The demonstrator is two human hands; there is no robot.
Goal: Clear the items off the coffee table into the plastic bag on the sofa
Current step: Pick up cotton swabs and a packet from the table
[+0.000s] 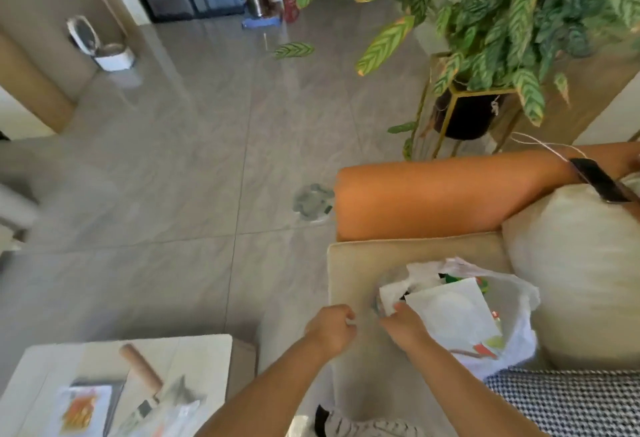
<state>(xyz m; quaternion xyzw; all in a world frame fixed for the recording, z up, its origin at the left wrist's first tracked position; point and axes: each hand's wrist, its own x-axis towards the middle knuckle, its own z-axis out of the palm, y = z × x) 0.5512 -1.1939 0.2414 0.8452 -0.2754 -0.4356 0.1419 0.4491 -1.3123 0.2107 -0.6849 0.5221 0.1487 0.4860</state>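
Note:
A white plastic bag lies open on the beige sofa seat, holding a white paper sheet and several colourful bits. My right hand pinches the near rim of the bag beside crumpled white paper. My left hand hovers just left of it with fingers curled, seeming to pinch a thin bit of the bag's edge. The white coffee table sits at lower left, carrying a wooden-handled tool, a printed card on a dark tray and some clear wrapping.
An orange sofa armrest and a cream cushion lie behind the bag, a phone on a cable at right. A potted plant stands beyond. A checked cushion, a round floor object and a bin are around.

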